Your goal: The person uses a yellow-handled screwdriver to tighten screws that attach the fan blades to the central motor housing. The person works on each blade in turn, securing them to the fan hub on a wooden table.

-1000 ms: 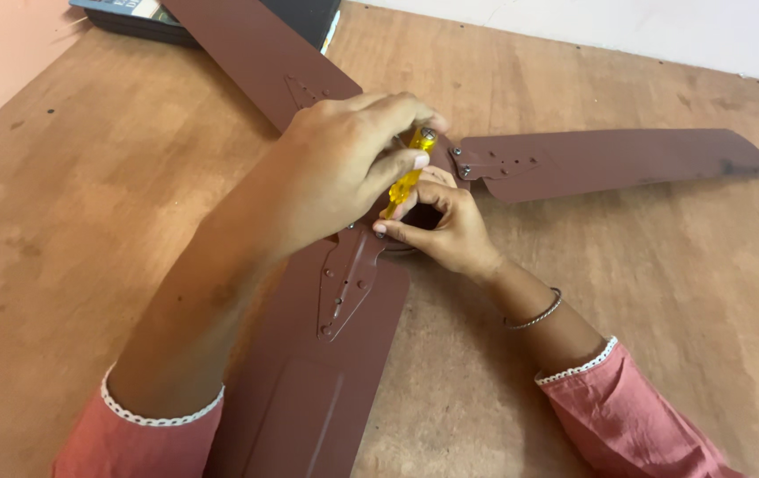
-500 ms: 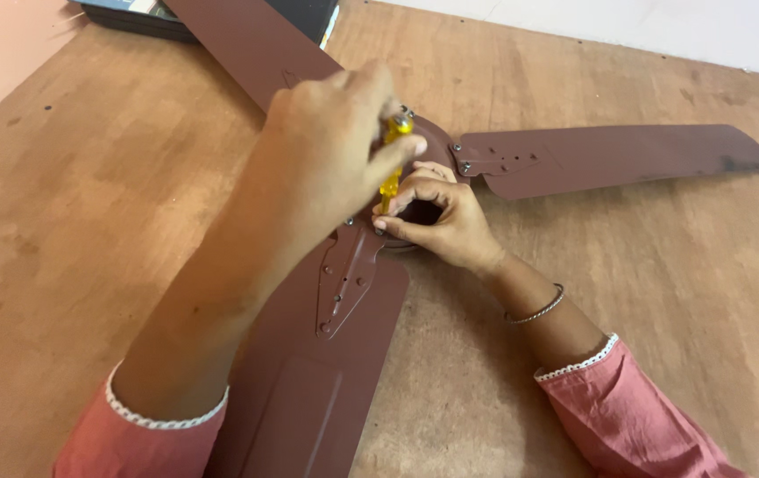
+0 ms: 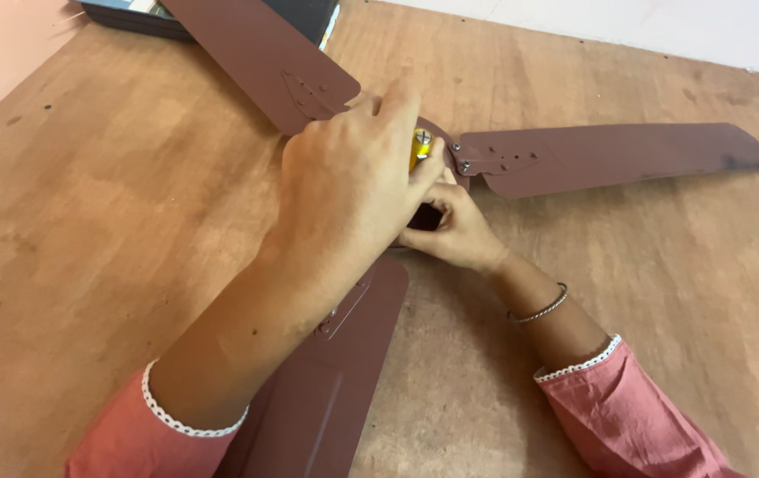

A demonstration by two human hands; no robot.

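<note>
Head view looks down on one brown ceiling fan [image 3: 486, 164] lying flat on a wooden table [image 3: 96, 221]. Three blades can be counted: one blade [image 3: 260, 57] goes to the upper left, one blade [image 3: 619, 155] goes to the right, and one blade [image 3: 326, 381] comes toward the bottom edge, partly under the left forearm. Near the root of the right blade one screw head [image 3: 464, 165] shows clearly; other small screws and holes are there, but their number cannot be told.

Two hands are over the middle of the fan. The left hand [image 3: 353, 190] has its fingers curled and pressed together around one yellow screwdriver [image 3: 420, 143]. Only the top of the handle, with its metal cap, shows between the fingers; the tip is hidden. The screwdriver stands nearly upright over the hub, just beside the root of the right blade.

The right hand [image 3: 450, 230] rests on the hub just below the left hand and touches it. Its fingers are bent, but what they pinch is hidden. One thin metal bangle [image 3: 539, 310] is on the right wrist. Both sleeves [image 3: 627, 416] are pink with white trim. One dark flat object [image 3: 309, 13] lies at the top edge, under the upper-left blade.
</note>
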